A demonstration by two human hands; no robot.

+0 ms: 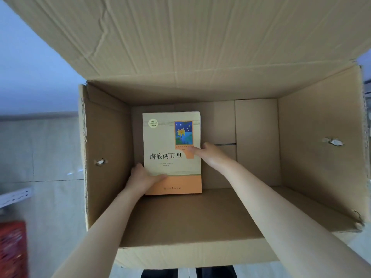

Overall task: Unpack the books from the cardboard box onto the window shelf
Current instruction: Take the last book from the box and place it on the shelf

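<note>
At the far left we see a red crate (12, 249) and a white power strip (15, 196) on the tiled floor, both outside the cardboard box (108, 137), whose big flap (200, 37) stands open at the far side.

Inside, toward the left wall, the left hand (143, 178) grips the book (172, 153) at its lower left corner. The thumb is laid across the cover and the fingers are curled round the edge beneath it. The book lies flat and face up, low in the box, its cover cream and orange with a small blue picture.

On the book's right edge the right hand (210, 155) pinches it, thumb pressed on the cover and fingers tucked out of sight under the edge. A sliver of pages shows past the upper right corner, so there may be a second book below, though we cannot tell how many.

Further right the bottom of the box is bare cardboard.

We judge the unpacking nearly finished. This book, and whatever lies under it, has yet to be lifted out. The window shelf is out of view, so we cannot say what already stands there.
</note>
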